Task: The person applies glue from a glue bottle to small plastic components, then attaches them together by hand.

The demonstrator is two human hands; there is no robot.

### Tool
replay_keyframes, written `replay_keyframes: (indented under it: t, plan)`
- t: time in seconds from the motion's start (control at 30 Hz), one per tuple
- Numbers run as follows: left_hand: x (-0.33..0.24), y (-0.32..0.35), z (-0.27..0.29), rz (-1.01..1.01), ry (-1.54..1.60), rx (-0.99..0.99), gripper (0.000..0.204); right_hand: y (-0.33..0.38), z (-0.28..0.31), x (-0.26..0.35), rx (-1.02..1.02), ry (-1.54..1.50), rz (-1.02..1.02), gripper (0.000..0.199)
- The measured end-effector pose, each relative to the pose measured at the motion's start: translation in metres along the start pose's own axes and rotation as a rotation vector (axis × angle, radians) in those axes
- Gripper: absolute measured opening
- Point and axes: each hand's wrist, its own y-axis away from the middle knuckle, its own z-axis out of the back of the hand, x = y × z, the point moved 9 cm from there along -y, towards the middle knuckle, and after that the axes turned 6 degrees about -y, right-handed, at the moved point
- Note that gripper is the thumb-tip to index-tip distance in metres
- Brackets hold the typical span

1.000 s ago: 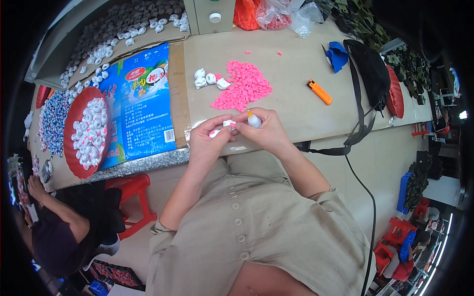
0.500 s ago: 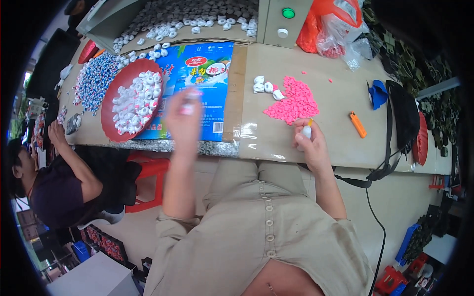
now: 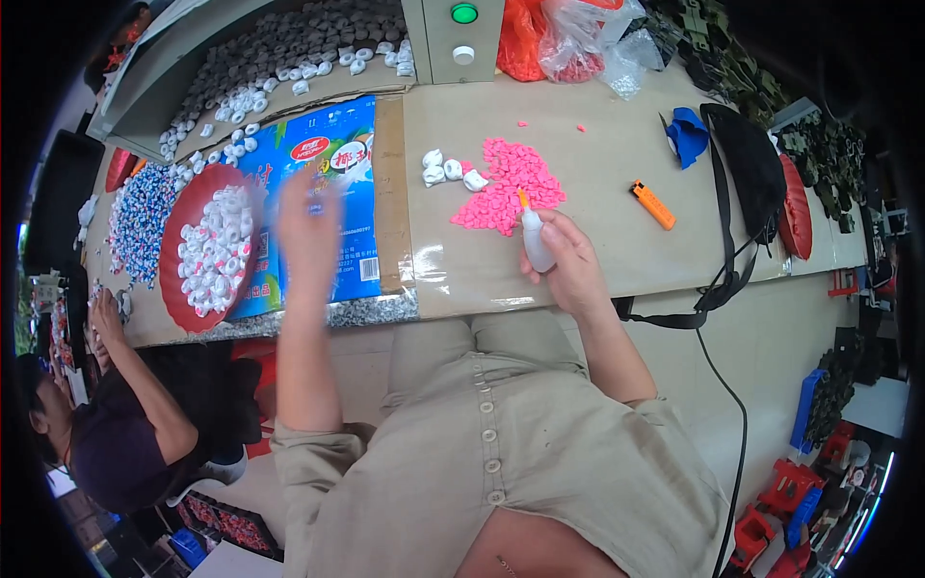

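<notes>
Head view shows a desk (image 3: 597, 241) with a red tray (image 3: 178, 279) of white pieces at the left. The left hand (image 3: 308, 226), blurred, is raised beside the tray; its grip cannot be told. The right hand (image 3: 568, 260) is wrapped around a small white bottle (image 3: 535, 241), upright with orange tip toward the pink pile (image 3: 506, 183) just beyond.

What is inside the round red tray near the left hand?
The round red tray holds a heap of small white ring-shaped parts, some with pink bits. The blurred left hand is beside it. The tray floor beneath the heap is hidden.
</notes>
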Motion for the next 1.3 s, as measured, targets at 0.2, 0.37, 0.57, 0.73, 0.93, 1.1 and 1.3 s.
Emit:
replay_keyframes:
  t: [0.2,0.37,0.57,0.73,0.93,1.1,1.3]
  plan:
    - [-0.069,0.026,-0.102,-0.565,-0.329,0.276,0.038,0.004,0.004,0.011,-0.045,-0.065,0.059,0.025]
    - [-0.08,0.001,-0.094,-0.513,-0.243,0.13,0.035,0.003,0.017,0.009,-0.084,-0.107,0.06,0.021]
    - [-0.083,0.016,-0.122,-0.631,0.031,0.287,0.028,0.002,0.019,0.008,-0.104,-0.138,0.056,0.023]
    - [-0.062,0.038,-0.105,-0.425,-0.04,0.265,0.024,0.002,0.021,0.005,-0.102,-0.155,0.048,0.022]
    - [-0.048,0.035,-0.067,-0.194,0.236,0.123,0.026,0.0,0.015,0.009,-0.081,-0.177,0.083,0.021]
    - [-0.02,0.049,-0.051,-0.044,0.197,0.188,0.028,0.003,0.024,0.007,-0.15,-0.149,0.086,0.024]
    - [-0.056,0.06,-0.064,-0.462,-0.185,0.222,0.032,0.0,0.024,0.007,-0.135,-0.256,0.098,0.024]
